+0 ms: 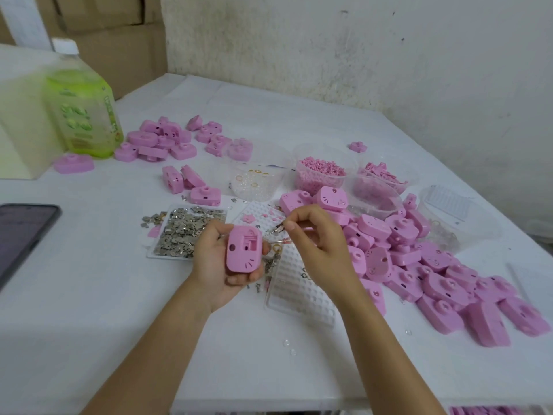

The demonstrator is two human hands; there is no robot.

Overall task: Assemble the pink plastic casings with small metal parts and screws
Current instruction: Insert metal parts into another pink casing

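Pink casing [244,250] sits in the left hand [223,265], fingers curled round it, above the white table [89,280]. Right hand [317,244] pinches a thin metal tool [273,230] (tip beside the casing).

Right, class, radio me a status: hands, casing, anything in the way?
Left grip holds pink casing, recess facing up. Right grip pinches thin metal tool, tip beside casing's right edge. Nothing between them; parts tray lies below.
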